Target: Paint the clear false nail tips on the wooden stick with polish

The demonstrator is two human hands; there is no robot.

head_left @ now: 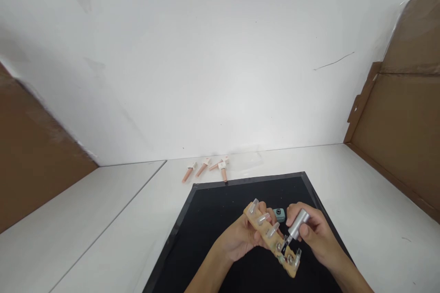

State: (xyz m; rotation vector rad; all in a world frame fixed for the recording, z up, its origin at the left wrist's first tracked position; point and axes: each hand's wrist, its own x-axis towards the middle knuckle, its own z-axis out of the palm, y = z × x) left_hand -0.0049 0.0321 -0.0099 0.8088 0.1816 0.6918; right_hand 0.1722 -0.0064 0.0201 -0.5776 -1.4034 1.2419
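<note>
My left hand point(245, 238) grips a wooden nail-tip stand point(263, 226), held slanted above the black mat. Several clear nail tips point(273, 230) stick up along its length. Between the fingers of my right hand point(318, 233) is a nail polish brush point(298, 225) by its silver cap. Its dark bristle end points down at the lower part of the stand, at or very near a tip there; whether they touch, I cannot tell. Just behind the hands, a small teal bottle point(279, 215) with a dark, uncapped neck rests on the mat.
Under my hands lies a black mat point(220, 206) on a white table point(137, 215). Beyond its back edge are several small pink-and-white pieces point(203, 167). A white wall point(220, 64) rises behind, with brown cardboard panels point(402, 123) on the left and right.
</note>
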